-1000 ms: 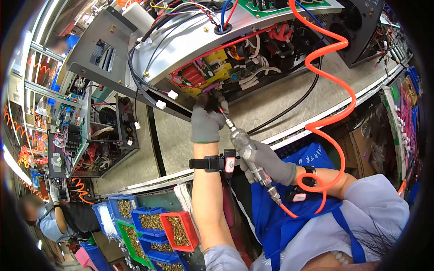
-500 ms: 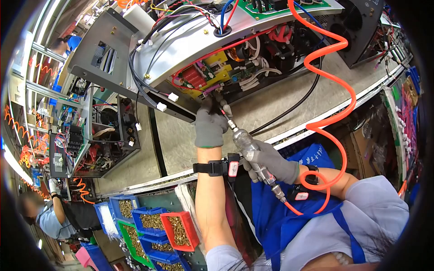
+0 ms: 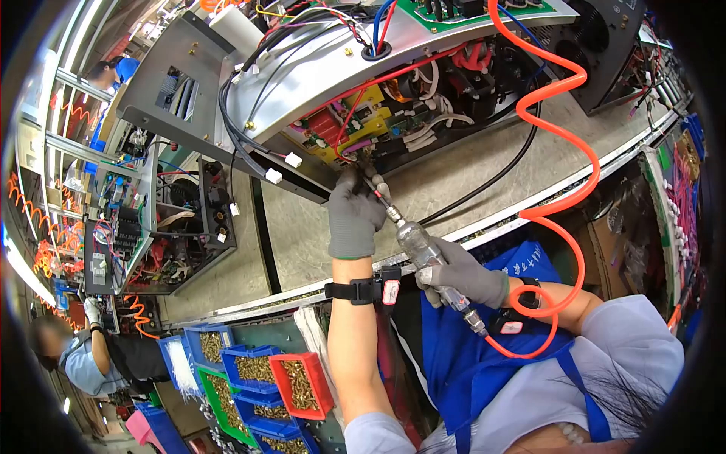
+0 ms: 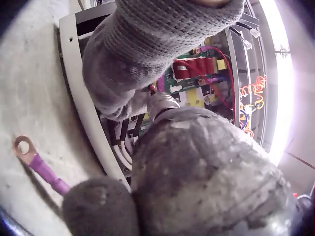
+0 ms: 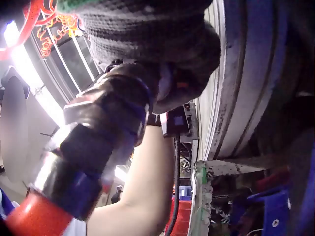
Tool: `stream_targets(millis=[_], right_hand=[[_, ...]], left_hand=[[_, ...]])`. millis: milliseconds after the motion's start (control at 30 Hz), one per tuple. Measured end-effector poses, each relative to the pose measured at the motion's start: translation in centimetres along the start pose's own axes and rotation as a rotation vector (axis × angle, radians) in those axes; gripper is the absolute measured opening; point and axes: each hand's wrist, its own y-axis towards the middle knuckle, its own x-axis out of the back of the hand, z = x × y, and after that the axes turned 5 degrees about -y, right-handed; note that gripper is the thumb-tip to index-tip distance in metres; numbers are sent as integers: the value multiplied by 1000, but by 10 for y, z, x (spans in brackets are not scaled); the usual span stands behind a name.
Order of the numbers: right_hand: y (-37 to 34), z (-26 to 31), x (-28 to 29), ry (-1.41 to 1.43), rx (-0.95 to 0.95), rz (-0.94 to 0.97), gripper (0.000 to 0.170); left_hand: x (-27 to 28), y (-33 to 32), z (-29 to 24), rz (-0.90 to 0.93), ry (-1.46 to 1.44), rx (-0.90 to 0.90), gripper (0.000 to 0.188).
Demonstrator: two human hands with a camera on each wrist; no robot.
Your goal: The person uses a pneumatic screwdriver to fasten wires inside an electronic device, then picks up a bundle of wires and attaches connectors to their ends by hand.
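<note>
My gloved right hand (image 3: 469, 274) (image 5: 147, 44) grips a metal air driver (image 3: 416, 240) (image 4: 206, 172), which has a coiled orange hose (image 3: 563, 181). The driver's tip slants up toward the lower edge of an open metal chassis (image 3: 299, 79). Around the narrow bit (image 3: 380, 194), my gloved left hand (image 3: 353, 219) (image 4: 157, 44) curls its fingers at the chassis opening. What the bit's end touches is hidden by the fingers. Red blocks (image 3: 323, 127) (image 4: 194, 68), yellow parts and wiring fill the chassis just beyond. In the left wrist view, a ring terminal (image 4: 24, 147) with a purple sleeve lies on the bench.
A black cable (image 3: 484, 185) curves across the metal bench (image 3: 454, 163). Another open unit (image 3: 178, 212) stands at left. Blue, green and red bins (image 3: 327, 378) of small brass-coloured parts sit below the bench edge. Two other people (image 3: 91, 359) (image 3: 113, 72) are at far left.
Both hands and the driver have shifted slightly down and right in the head view. A thin red wire by the red blocks has changed its curve and now stands more upright.
</note>
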Motion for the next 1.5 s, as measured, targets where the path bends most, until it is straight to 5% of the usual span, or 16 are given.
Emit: stream_targets(millis=[33,233,333,433,533,733,833,1067,1167,1333,1500], right_hand=[[-1,1,1,-16,-8,0,45],[-12,2,13,-105,-28,-13,49],[-18,0,24,-135,-23,37,58],[-31,-2,26,-75,-24,23,61],[-39,-10,35,-18,50,61,62],[-48,-15,53,-105,156,128,76],[-55,-6,55,-110,110,126,75],[-73,-2,69,-283,90,81,79],[-80,-4,70,-186,68,93,82],[-87,1,65,-124,44,86,84],[-89,13,60,-113,81,106,80]], left_hand=[[-1,-3,0,-62,27,-15,20],[7,-12,0,-69,847,-844,30],[7,0,1,3,1094,-1085,30],[-14,-10,5,-181,1451,-958,28],[1,11,7,-99,1478,-861,29],[22,26,7,-46,1237,-945,29],[1,-15,5,53,943,-826,28],[13,-49,-12,140,1385,-39,37],[24,-42,1,342,1815,-271,37],[9,-40,3,340,2073,-91,24],[34,-34,-38,436,1590,-284,20]])
